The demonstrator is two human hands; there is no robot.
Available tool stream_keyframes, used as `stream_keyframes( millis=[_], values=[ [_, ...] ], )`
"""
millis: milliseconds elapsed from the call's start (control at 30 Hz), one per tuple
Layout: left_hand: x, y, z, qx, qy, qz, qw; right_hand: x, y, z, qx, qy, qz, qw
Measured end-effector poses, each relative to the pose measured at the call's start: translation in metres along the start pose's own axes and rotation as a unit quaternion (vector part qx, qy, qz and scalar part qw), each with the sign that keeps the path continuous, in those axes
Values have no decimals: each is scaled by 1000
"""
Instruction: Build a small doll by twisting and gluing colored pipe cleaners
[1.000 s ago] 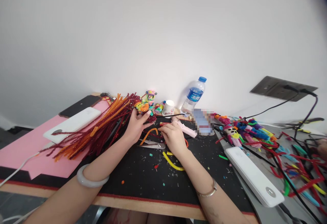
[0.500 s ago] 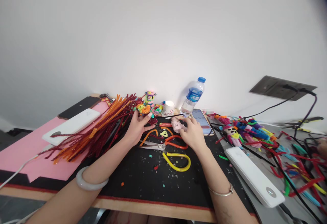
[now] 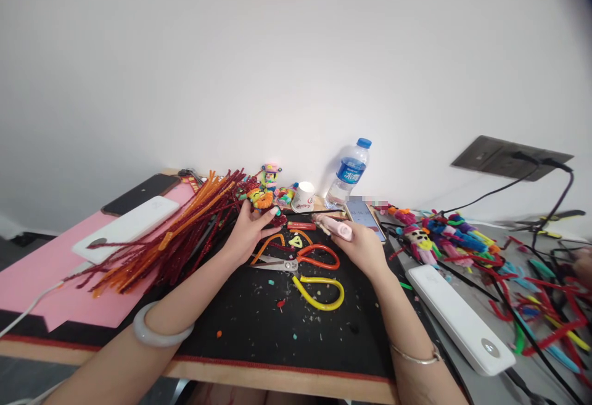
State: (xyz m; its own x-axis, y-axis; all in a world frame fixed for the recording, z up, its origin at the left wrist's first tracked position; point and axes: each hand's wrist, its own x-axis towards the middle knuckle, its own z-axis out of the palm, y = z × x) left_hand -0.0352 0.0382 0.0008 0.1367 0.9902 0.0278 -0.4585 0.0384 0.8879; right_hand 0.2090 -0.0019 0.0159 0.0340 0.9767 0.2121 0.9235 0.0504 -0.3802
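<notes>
My left hand (image 3: 245,232) is closed round a small pipe-cleaner figure (image 3: 261,198) with a yellow and orange top and a dark red lower part. My right hand (image 3: 363,249) grips a pale pink crumpled tube (image 3: 337,227), its rounded end pointing towards me. Between the hands lie spread scissors (image 3: 319,257) with one orange and one yellow handle. Near their blades are bent orange pipe cleaners (image 3: 271,241), a small yellow piece (image 3: 296,241) and a red stick-like item (image 3: 301,226).
A paper cup (image 3: 304,196), a water bottle (image 3: 349,174) and a phone (image 3: 363,212) stand or lie at the back. Bundled red and orange pipe cleaners (image 3: 185,232) cover the left. On the right are a white power bank (image 3: 460,319), colourful figures (image 3: 420,245) and cables.
My right hand has picked up the pink tube and turned it, moving slightly right. My left hand stays nearly in place with the figure.
</notes>
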Motion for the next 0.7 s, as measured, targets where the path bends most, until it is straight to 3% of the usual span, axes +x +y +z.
stream_keyframes(
  millis=[300, 467, 700],
  values=[
    [1, -4, -3, -66, -49, -43, 996, -1, 7, -2, 273, -88, -4, 958],
    [3, -3, -4, -105, -55, -43, 992, -4, 8, -1, 340, -134, 2, 931],
    [6, -2, -3, -119, -41, -22, 992, -6, 8, 1, 376, -151, 0, 914]
  ],
)
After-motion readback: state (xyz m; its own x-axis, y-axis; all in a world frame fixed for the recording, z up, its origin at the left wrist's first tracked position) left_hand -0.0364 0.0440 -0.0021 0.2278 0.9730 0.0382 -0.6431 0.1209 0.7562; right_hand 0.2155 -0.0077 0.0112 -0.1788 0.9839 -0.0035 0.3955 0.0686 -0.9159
